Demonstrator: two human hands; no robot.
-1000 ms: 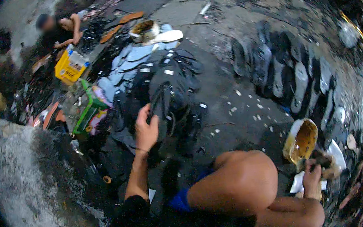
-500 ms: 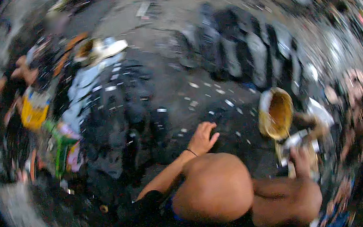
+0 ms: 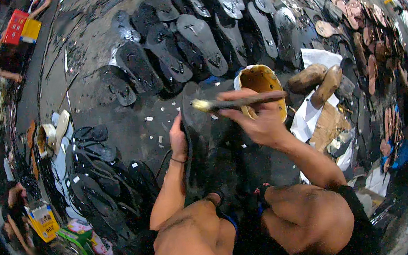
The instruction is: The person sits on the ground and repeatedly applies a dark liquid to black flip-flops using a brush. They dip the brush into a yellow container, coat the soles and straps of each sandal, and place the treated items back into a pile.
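My left hand (image 3: 178, 140) is closed on the edge of a dark sandal sole (image 3: 195, 123), which stands tilted in front of my knees. A paintbrush (image 3: 226, 103) is gripped in my right hand (image 3: 260, 120). Its pale bristles point left and overlap the upper part of the sole in view; I cannot tell whether they touch it. Just behind my right hand stands a yellow-crusted pot (image 3: 275, 79) with a brown inside. Beyond it, several black sandal soles (image 3: 202, 41) lie in rows on the ground, some of them shiny.
Black flip-flops (image 3: 95, 192) are heaped at the left. At the right lie two brown shoe lasts (image 3: 326, 87), white paper (image 3: 305, 125) and cardboard (image 3: 328, 125). Farther right are pinkish soles (image 3: 352, 10). Green and yellow boxes (image 3: 42, 221) and other people's arms show at the left edge.
The view has swung, shifting everything across the picture. My left hand, earlier open over the ground, now holds a sole. My right hand has come up beside the pot with the brush.
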